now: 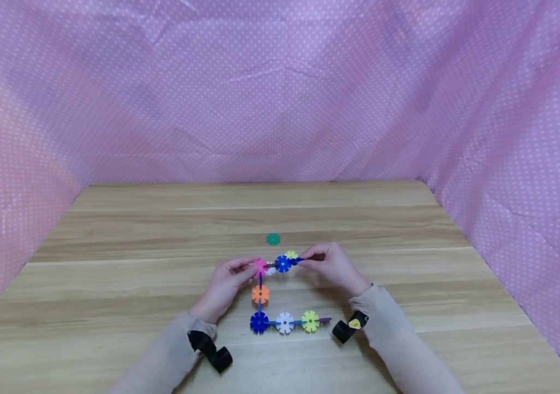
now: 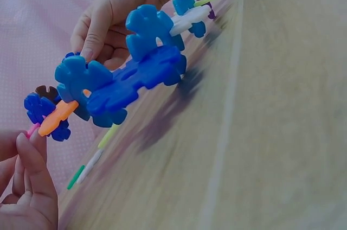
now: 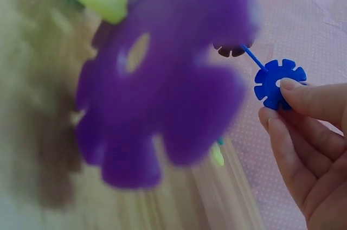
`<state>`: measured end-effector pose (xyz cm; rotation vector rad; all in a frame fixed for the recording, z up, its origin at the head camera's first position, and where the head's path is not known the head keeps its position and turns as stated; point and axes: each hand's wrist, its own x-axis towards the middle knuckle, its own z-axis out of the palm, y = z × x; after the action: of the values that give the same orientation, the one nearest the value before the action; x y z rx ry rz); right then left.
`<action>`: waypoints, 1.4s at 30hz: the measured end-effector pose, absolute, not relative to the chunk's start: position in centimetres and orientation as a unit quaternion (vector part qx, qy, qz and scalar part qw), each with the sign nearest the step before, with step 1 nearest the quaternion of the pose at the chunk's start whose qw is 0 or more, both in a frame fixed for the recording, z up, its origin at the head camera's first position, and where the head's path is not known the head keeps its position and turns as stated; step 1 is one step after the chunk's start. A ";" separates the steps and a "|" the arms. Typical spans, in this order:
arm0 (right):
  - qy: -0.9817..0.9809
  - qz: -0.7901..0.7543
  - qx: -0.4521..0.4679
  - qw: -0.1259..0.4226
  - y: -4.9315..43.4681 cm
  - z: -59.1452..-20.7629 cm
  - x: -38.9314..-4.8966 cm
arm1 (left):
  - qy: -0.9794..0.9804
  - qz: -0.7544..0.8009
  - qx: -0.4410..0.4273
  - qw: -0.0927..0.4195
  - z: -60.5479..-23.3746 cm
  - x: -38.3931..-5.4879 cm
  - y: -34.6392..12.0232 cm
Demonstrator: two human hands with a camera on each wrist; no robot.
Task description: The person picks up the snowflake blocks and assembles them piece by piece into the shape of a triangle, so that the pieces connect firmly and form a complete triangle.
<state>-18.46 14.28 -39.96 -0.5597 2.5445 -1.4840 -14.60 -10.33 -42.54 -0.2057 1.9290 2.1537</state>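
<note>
A bent chain of slotted plastic snowflake discs hangs between both hands, above the table. My left hand [image 1: 224, 285] pinches the pink disc [image 1: 260, 266] at its upper left corner. From there one side runs down through an orange disc [image 1: 260, 294] to a dark blue disc [image 1: 259, 323], then right through a white disc [image 1: 285, 323] and a yellow-green disc [image 1: 310, 322] to a purple disc [image 3: 179, 110]. My right hand [image 1: 335, 269] grips a blue disc [image 3: 279, 81] between thumb and fingers at the upper side's end, beside another blue disc [image 1: 282, 264].
A loose green disc [image 1: 273, 239] lies on the wooden table [image 1: 112, 262] beyond the hands. A loose white disc [image 2: 89, 166] and a yellow-green disc [image 2: 108, 136] lie near it, partly behind the chain. Pink dotted cloth [image 1: 280, 109] encloses the table's back and sides.
</note>
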 end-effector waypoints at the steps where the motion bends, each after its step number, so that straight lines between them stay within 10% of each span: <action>1: 0.846 -0.495 -0.186 0.071 14.3 -40.0 -18.4 | 0.662 0.737 -0.067 0.121 -42.5 -14.6 -10.3; 22: 0.833 -0.508 -0.216 -0.023 13.6 -41.1 -17.9 | 0.675 0.723 -0.050 0.140 -42.8 -14.8 -10.3; 42: 0.822 -0.519 -0.230 0.049 13.8 -40.8 -18.6 | 0.645 0.747 -0.079 0.142 -42.4 -14.6 -10.5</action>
<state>-18.56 13.84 -40.79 -0.7008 2.5046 -1.5802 -14.60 -10.50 -42.36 -0.2278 1.8625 2.1547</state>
